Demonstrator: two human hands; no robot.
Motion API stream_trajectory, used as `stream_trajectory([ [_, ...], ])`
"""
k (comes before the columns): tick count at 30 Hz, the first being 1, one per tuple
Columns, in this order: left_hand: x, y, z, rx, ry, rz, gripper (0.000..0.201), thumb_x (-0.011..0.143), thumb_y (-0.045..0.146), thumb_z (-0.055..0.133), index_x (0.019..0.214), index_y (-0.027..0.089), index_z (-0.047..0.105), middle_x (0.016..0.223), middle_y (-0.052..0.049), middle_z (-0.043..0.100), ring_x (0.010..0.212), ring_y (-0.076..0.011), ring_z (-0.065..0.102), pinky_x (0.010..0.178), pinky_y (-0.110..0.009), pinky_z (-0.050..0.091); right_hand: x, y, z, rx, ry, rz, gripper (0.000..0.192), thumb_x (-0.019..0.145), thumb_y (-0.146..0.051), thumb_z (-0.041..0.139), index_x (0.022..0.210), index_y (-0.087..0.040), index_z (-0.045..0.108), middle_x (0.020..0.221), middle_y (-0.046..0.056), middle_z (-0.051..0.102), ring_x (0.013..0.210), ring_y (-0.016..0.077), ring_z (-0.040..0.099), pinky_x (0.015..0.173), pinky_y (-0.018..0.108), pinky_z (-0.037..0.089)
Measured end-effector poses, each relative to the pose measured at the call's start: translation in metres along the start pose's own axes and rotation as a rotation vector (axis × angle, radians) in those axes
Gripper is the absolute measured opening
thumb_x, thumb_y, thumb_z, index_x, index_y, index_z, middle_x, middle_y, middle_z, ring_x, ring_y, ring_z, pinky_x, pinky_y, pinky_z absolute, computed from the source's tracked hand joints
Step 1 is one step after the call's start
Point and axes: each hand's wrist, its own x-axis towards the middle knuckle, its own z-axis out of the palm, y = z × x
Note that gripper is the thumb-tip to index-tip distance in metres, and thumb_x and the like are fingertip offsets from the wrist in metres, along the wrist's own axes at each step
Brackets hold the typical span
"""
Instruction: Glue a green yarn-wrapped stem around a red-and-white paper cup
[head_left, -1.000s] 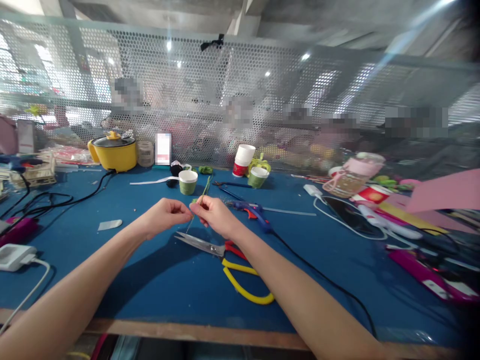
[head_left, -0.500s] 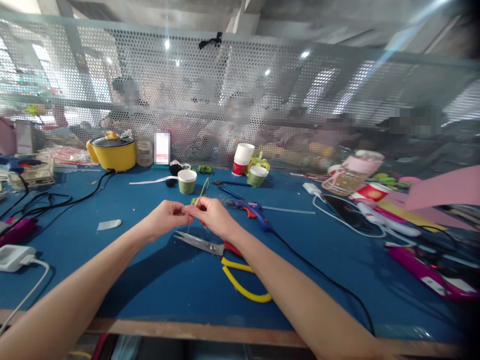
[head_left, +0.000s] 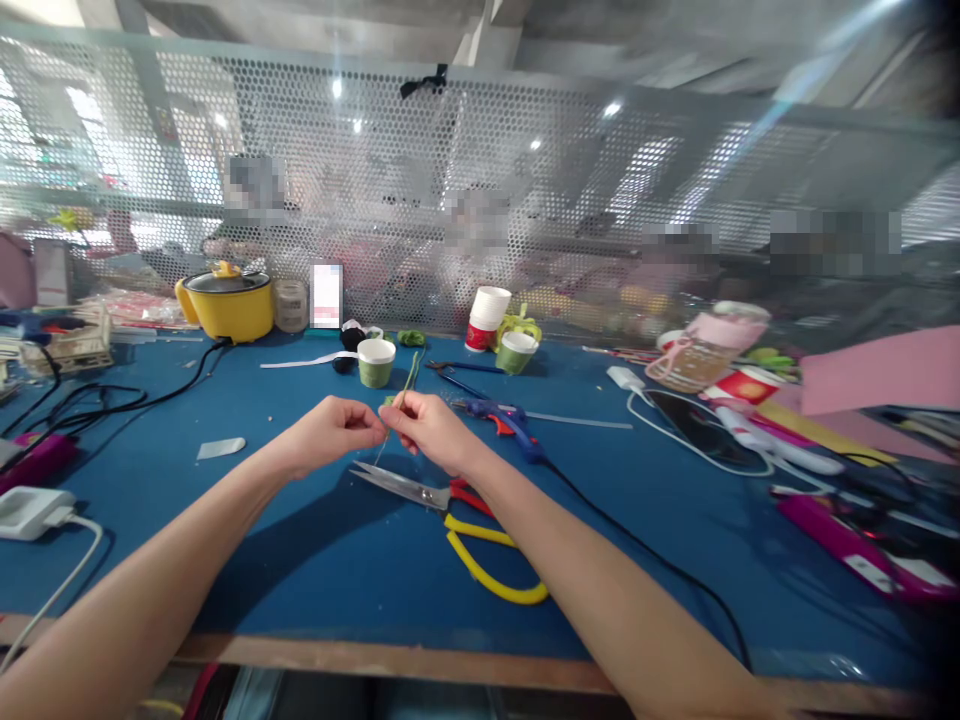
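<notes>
1. Head view: we pinch a thin green stem between both hands, just beyond the scissors lying on the blue table. Our left hand and right hand meet fingertip to fingertip, pressed on its lower part.
2. Head view: the work looks partway; nothing is finished beside the scissors.
3. Head view: the stem's long axis runs near upright, its tip tilting away from the scissors toward the green cup.

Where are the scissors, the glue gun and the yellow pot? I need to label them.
scissors (head_left: 397, 487): head view, on the metal blades.
glue gun (head_left: 499, 417): head view, on the blue body.
yellow pot (head_left: 229, 310): head view, on its yellow side wall.
</notes>
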Motion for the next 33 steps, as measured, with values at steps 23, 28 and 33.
stream_trajectory([
  [23, 0.003, -0.007, 0.000, -0.135, -0.060, -0.058, 0.026, 0.064, 0.039, 0.059, 0.068, 0.013, 0.056, 0.053, 0.005, 0.040, 0.045, -0.0050, 0.024, 0.042, -0.021, 0.016, -0.001, -0.002, 0.001, 0.132, -0.091, -0.033, 0.030, 0.071, -0.045, 0.055, 0.066, -0.017, 0.046, 0.051, -0.006, 0.046, 0.042, 0.0061, 0.042, 0.042, 0.020, 0.035],
  [28, 0.000, 0.001, -0.002, -0.060, -0.028, -0.047, 0.025, 0.067, 0.038, 0.055, 0.068, 0.013, 0.056, 0.053, 0.005, 0.040, 0.046, -0.0056, 0.025, 0.043, -0.021, 0.017, 0.000, 0.000, 0.002, 0.018, -0.007, -0.006, 0.025, 0.076, -0.038, 0.051, 0.065, -0.017, 0.045, 0.045, -0.007, 0.043, 0.038, 0.0056, 0.038, 0.039, 0.019, 0.032],
  [33, -0.001, 0.002, -0.001, -0.025, -0.011, -0.043, 0.023, 0.068, 0.035, 0.054, 0.066, 0.012, 0.054, 0.054, 0.005, 0.040, 0.048, -0.0053, 0.025, 0.043, -0.020, 0.017, -0.002, -0.004, 0.002, -0.075, 0.033, 0.001, 0.025, 0.077, -0.037, 0.050, 0.063, -0.017, 0.045, 0.044, -0.007, 0.042, 0.037, 0.0058, 0.036, 0.038, 0.019, 0.028],
])
